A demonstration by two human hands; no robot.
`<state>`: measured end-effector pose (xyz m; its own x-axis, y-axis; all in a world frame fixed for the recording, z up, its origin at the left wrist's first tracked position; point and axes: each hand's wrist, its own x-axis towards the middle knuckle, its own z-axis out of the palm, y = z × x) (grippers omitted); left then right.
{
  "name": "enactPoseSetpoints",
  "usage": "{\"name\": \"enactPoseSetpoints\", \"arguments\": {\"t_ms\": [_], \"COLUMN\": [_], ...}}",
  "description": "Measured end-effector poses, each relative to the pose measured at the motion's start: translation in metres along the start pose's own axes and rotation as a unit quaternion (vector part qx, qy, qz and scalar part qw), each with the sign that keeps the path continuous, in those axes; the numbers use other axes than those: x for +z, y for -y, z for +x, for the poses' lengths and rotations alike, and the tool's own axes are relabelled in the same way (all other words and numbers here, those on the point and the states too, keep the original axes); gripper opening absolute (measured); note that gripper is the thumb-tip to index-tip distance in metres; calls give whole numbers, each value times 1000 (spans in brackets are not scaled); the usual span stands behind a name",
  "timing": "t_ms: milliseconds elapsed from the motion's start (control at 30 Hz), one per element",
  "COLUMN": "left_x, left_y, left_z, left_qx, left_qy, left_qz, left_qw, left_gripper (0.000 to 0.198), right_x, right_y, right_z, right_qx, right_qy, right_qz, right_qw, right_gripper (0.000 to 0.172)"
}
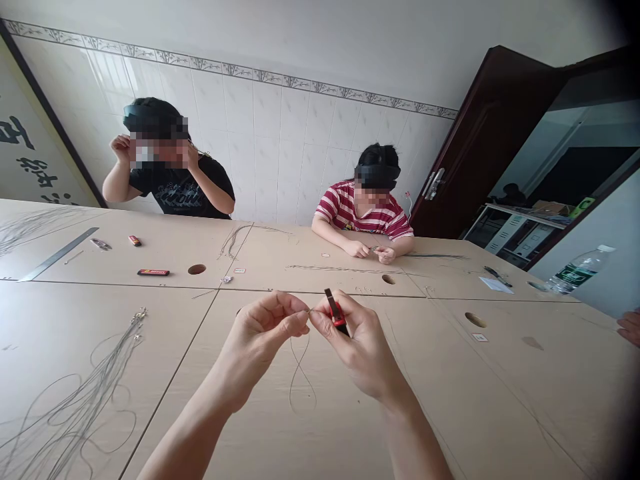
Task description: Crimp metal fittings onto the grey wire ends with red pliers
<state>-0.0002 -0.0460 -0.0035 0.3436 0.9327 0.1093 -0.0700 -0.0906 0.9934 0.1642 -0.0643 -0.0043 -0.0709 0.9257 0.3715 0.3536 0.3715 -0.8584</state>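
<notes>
My left hand pinches a thin dark cord between thumb and fingers at the centre. Fingertip to fingertip with it, my right hand pinches the same cord. A red and black tool with a dark flat end is also held in my right hand, tucked between the fingers. Below my hands the cord hangs in a crossed loop. Whatever lies right between the fingertips is too small to make out.
A bundle of cords with metal ends lies at left. Beyond are a steel ruler, small pliers and a red lighter. Two people sit across the table. A bottle stands at right.
</notes>
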Motion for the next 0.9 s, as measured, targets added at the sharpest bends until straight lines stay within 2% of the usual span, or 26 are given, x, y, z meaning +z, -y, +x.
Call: {"name": "enactPoseSetpoints", "arguments": {"t_ms": [300, 633, 900], "left_x": [-2, 1, 0], "left_y": [3, 3, 3], "left_z": [2, 4, 4], "left_qx": [-3, -6, 6], "left_qy": [18, 12, 2], "left_qz": [-32, -43, -71], "left_qw": [999, 999, 997], "left_gripper": [17, 15, 13], "right_x": [1, 3, 7], "right_y": [2, 1, -1], "right_z": [0, -2, -1], "right_qx": [-10, -29, -14], "right_qy": [-1, -12, -25], "right_qz": [7, -3, 21], "right_qw": [1000, 999, 999], "right_gripper": [25, 23, 24]}}
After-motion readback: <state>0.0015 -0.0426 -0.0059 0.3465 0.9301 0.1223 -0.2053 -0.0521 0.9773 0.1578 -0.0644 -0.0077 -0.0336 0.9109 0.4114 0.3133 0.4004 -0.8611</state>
